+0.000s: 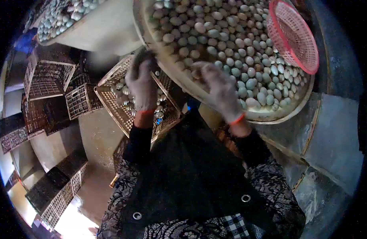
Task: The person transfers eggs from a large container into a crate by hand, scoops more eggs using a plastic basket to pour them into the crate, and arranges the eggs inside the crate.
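Note:
My left hand (141, 87), in a pale glove with an orange cuff, is over a plastic crate (112, 116). Its dark fingertips are smeared by motion near the crate's far edge, so its grip cannot be made out. Several eggs (122, 92) lie inside the crate, partly covered by this hand. Over the near rim of a big round tub (279, 119) is my right hand (222, 91), gloved alike. Its fingers are bent inward beside the eggs (251, 83) that fill the tub; what they hold, if anything, is hidden.
A pink plastic basket (293, 38) rests tilted on the tub's right side. Another tub (100, 34) with eggs stands at the upper left. Empty-looking crates (52, 77) are stacked at left, with a further crate (58, 193) lower down. Grey slabs (336, 135) lie at right.

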Available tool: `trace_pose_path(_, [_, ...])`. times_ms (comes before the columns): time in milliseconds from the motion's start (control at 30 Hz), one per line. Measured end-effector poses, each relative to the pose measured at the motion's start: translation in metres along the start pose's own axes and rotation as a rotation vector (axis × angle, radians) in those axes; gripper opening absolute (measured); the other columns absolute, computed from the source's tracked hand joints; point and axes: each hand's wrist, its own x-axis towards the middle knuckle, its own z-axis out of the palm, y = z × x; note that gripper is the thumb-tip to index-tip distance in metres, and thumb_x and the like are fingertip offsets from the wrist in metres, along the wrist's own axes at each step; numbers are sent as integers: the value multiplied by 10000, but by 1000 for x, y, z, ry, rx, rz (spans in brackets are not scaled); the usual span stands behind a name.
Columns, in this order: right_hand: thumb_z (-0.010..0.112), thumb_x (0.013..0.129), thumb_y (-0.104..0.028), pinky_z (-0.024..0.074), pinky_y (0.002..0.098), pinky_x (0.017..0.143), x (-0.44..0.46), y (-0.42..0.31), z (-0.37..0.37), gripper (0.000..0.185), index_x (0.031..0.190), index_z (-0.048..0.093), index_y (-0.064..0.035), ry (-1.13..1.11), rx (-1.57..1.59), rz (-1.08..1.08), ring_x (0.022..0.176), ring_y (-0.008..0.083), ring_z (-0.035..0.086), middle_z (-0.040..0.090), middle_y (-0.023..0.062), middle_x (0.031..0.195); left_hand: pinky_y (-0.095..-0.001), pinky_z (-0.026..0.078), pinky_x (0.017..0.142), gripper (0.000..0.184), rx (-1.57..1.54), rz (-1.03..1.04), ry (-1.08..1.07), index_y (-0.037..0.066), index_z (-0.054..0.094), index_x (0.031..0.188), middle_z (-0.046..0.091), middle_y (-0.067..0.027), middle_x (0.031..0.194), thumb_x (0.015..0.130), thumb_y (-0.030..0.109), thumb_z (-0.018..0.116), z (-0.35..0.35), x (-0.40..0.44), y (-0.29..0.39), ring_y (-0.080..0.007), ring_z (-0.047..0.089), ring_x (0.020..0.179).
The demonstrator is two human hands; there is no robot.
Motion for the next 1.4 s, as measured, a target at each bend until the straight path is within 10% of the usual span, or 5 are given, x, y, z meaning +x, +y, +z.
trace_pose_path(267, [312,905,-127,388,433,905,-33,182,-18,464,1369,287,-124,-328,102,518,1232,309,350,329,156,1373,-267,451,813,388,1045,25,-1284,74,552,1160,593,-66,1058,927,356,424,88,48,-79,-154,556,893])
trace_pose_path(467, [301,918,-480,214,297,1054,-7,195,46,603,1373,288,-84,-109,684,843,1288,213,286,313,85,1399,-401,477,651,629,671,-509,-1026,45,479,1155,544,-111,1072,848,582,365,93,60,-184,-265,551,933])
trace_pose_path(633, [413,844,-5,394,362,957,-1,210,68,548,1370,283,-93,-190,2,299,1180,291,444,374,151,1353,-342,408,846,792,399,-791,-717,-31,453,1219,503,-127,1203,803,641,401,105,48,-200,-255,529,991])
trace_pose_path(1000, [433,880,-430,316,300,959,19,212,85,574,1285,428,-23,142,1269,608,1157,178,395,458,79,1269,-314,434,791,573,809,-309,-806,5,534,1138,555,-83,1081,832,488,500,114,41,-184,-190,523,956])
trace_pose_path(1400, [470,860,-439,404,298,866,27,144,24,513,1136,544,-13,222,1103,1111,957,201,530,591,94,1089,-286,447,780,253,715,-427,-777,61,520,1089,589,-76,1027,917,232,447,133,21,-106,-125,538,896])
